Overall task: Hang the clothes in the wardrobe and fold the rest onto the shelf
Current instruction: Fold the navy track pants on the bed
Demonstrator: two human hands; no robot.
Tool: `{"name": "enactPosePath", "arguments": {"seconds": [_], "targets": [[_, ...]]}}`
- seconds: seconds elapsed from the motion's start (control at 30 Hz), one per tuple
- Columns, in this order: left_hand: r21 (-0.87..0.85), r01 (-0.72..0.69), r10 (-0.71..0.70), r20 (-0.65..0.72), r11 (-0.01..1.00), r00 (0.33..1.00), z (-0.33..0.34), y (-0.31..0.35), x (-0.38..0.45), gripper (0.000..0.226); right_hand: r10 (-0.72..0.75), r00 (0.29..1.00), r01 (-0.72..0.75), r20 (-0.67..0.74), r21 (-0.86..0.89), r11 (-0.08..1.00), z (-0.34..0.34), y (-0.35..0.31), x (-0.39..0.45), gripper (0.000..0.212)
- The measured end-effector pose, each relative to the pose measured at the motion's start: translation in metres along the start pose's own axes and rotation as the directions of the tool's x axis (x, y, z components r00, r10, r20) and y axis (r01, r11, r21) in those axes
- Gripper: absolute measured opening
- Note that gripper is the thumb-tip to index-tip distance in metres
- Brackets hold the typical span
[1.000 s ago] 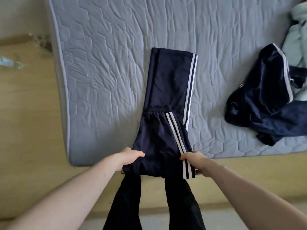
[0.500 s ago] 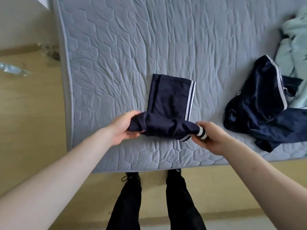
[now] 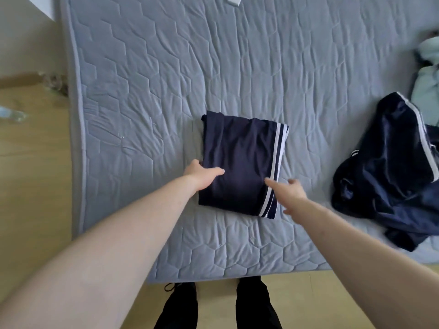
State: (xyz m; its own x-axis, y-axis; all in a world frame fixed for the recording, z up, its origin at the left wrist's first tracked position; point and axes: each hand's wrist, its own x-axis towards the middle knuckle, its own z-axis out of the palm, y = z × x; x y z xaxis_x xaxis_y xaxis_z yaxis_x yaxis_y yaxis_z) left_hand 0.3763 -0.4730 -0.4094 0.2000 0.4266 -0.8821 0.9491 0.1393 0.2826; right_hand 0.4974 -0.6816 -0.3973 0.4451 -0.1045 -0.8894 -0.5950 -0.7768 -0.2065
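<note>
Underfoot, wooden floor (image 3: pixel 31 186) beside quilted mattress (image 3: pixel 237 67)

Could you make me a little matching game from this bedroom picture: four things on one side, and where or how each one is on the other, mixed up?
Things:
1. folded navy track pants
2. crumpled navy jacket
3. pale green garment
4. left hand

Places or states:
A. bunched at the mattress's far right edge
B. flat in a neat rectangle mid-mattress
C. resting on the folded fabric's left side
D. heaped unfolded, right of the folded piece

Pairs: 1-B, 2-D, 3-A, 4-C
</note>
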Motion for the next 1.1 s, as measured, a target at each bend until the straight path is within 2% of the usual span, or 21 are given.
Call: {"name": "enactPosePath", "arguments": {"seconds": [0.1,0.17,0.23,0.3,0.37,0.43,0.47,0.53,0.57,0.6,0.63,0.7,0.73,0.77,0.8,0.83,0.87,0.93,0.97,1.03,1.1], "targets": [[-0.099,0.082,-0.076,0.066,0.992,0.995,0.022,-0.021,0.011,0.111,0.221,0.97,-0.231,0.102,0.099,0.968,0.027,0.039,0.01,0.103],[-0.156,0.113,-0.101,0.083,0.981,0.991,0.039,-0.032,0.016,0.1,0.298,0.939,-0.328,0.172,0.188,0.926,0.044,0.057,0.017,0.113],[-0.228,0.111,-0.1,0.057,0.967,0.993,0.053,-0.04,0.014,0.084,0.343,0.924,-0.379,0.17,0.289,0.879,0.055,0.067,0.024,0.113],[-0.297,0.119,-0.117,0.022,0.947,0.993,0.067,-0.049,0.005,0.073,0.349,0.922,-0.387,0.166,0.391,0.835,0.06,0.068,0.026,0.098],[-0.36,0.137,-0.137,0.025,0.923,0.99,0.087,-0.059,-0.012,0.069,0.285,0.941,-0.338,0.182,0.495,0.801,0.057,0.068,0.027,0.083],[-0.416,0.199,-0.185,0.075,0.887,0.98,0.11,-0.068,-0.043,0.075,0.208,0.975,-0.217,0.081,0.564,0.796,0.047,0.07,0.024,0.078],[-0.384,0.235,-0.197,0.137,0.893,0.971,0.123,-0.074,-0.055,0.078,0.163,0.986,-0.122,-0.026,0.555,0.823,0.039,0.074,0.024,0.08],[-0.199,0.289,-0.203,0.364,0.937,0.909,0.145,-0.08,-0.081,0.06,0.045,0.981,0.048,-0.191,0.458,0.887,0.019,0.082,0.019,0.084],[-0.042,0.248,-0.2,0.471,0.968,0.859,0.151,-0.08,-0.09,0.049,-0.009,0.973,0.105,-0.231,0.406,0.908,0.009,0.087,0.017,0.084],[0.119,0.141,-0.183,0.525,0.983,0.831,0.154,-0.078,-0.093,0.048,-0.043,0.968,0.135,-0.247,0.372,0.918,-0.001,0.092,0.019,0.085],[0.239,0.004,-0.133,0.526,0.971,0.84,0.153,-0.073,-0.093,0.05,-0.062,0.968,0.148,-0.245,0.352,0.924,-0.01,0.097,0.021,0.085],[0.307,-0.22,0.09,0.386,0.926,0.918,0.141,-0.055,-0.085,0.041,-0.075,0.977,0.134,-0.199,0.303,0.944,-0.025,0.106,0.028,0.087],[0.281,-0.259,0.193,0.24,0.924,0.951,0.13,-0.045,-0.075,0.032,-0.077,0.986,0.115,-0.145,0.28,0.953,-0.031,0.109,0.03,0.089],[0.223,-0.275,0.274,0.036,0.935,0.961,0.117,-0.035,-0.061,0.021,-0.073,0.994,0.092,-0.082,0.262,0.961,-0.034,0.113,0.032,0.092],[0.177,-0.287,0.317,-0.172,0.942,0.933,0.102,-0.026,-0.045,0.014,-0.068,0.997,0.071,-0.022,0.253,0.965,-0.036,0.117,0.033,0.095],[0.171,-0.292,0.333,-0.308,0.941,0.891,0.087,-0.019,-0.029,0.025,-0.068,0.997,0.06,0.023,0.258,0.964,-0.035,0.119,0.034,0.098],[0.206,-0.25,0.308,-0.336,0.946,0.89,0.074,-0.014,-0.014,0.049,-0.071,0.996,0.054,0.051,0.282,0.958,-0.033,0.12,0.036,0.1],[0.198,-0.099,0.135,-0.176,0.975,0.975,0.054,-0.014,0.015,0.096,-0.088,0.994,0.059,0.07,0.343,0.937,-0.027,0.119,0.039,0.104],[0.149,-0.025,0.034,-0.054,0.989,0.998,0.049,-0.019,0.028,0.109,-0.097,0.993,0.067,0.067,0.354,0.933,-0.024,0.118,0.04,0.106],[0.148,0.009,-0.025,0.104,0.989,0.994,0.046,-0.029,0.035,0.106,-0.122,0.991,0.097,0.059,0.32,0.942,-0.021,0.116,0.04,0.101],[0.176,-0.056,0.032,0.14,0.983,0.99,0.049,-0.031,0.028,0.083,-0.152,0.987,0.129,0.057,0.288,0.949,-0.023,0.114,0.037,0.085]]}}
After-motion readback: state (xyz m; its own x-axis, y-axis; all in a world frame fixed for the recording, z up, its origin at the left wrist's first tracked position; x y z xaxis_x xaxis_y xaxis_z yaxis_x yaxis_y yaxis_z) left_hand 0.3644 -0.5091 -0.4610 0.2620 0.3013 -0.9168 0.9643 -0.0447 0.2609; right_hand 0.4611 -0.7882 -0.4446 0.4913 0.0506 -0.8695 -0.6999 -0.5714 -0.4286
